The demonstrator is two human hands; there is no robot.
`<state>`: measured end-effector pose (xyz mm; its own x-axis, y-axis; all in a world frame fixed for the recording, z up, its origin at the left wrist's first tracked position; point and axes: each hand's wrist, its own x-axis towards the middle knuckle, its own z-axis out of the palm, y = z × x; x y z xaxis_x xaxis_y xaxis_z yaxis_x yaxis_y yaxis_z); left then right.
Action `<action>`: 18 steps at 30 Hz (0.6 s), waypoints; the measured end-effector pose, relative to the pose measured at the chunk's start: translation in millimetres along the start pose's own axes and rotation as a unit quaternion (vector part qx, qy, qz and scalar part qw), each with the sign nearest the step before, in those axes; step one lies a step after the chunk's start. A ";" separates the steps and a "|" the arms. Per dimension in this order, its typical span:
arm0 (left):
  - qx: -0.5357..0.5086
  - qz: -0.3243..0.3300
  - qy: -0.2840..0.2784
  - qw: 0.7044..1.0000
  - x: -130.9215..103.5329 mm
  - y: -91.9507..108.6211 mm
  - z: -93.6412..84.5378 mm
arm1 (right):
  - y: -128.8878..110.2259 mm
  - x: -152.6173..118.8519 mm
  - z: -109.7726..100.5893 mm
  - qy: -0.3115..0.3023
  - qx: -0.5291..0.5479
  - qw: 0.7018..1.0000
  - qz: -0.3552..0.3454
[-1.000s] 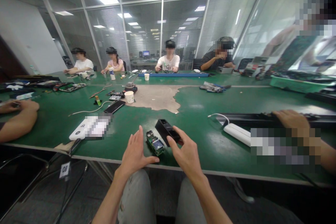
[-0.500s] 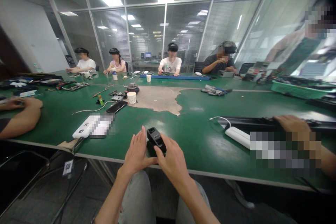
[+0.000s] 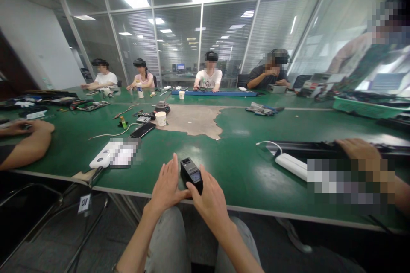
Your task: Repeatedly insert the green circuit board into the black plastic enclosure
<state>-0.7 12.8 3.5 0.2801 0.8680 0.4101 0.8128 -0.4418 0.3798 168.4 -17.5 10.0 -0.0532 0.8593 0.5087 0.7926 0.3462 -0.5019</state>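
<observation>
A black box-shaped device (image 3: 191,172) with a small screen stands near the front edge of the green table (image 3: 237,158), between my two hands. My left hand (image 3: 167,183) is open on its left side, fingers stretched up and thumb pointing right. At the device's right side is my right hand (image 3: 209,187), its fingers extended and its thumb near the device's lower front. Whether the right fingers touch the device is hard to tell; neither hand is wrapped round it.
Left of my hands lie a white power bank (image 3: 104,155) and a black phone (image 3: 143,130), with a paper cup (image 3: 160,118) behind. At right, another person's hand (image 3: 360,151) rests by a black rail and white bar (image 3: 293,167). Several people sit across the table.
The black device shows a different face, now with a lit screen, and sits slightly further right. My right hand has shifted a little down. The standing person at right has moved slightly.
</observation>
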 end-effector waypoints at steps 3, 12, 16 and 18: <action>-0.002 -0.003 0.001 1.000 0.1 0.4 0.4 | -1.6 3.1 -1.5 -0.018 -0.002 0.999 0.030; 0.006 -0.015 -0.018 1.000 1.1 -2.4 0.9 | 3.5 38.8 -33.5 0.065 0.096 0.991 0.064; 0.030 -0.011 -0.032 0.999 2.4 -4.4 2.4 | 36.6 39.3 -35.9 0.076 0.067 0.991 0.084; 0.044 -0.011 -0.044 0.998 3.1 -5.6 3.3 | 54.7 35.0 -31.5 0.066 0.047 0.991 0.106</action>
<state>-2.7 18.7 -0.1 0.3021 0.8954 0.3271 0.8597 -0.4042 0.3123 229.0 19.6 22.4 0.1927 0.8621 0.4687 0.7172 0.2023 -0.6669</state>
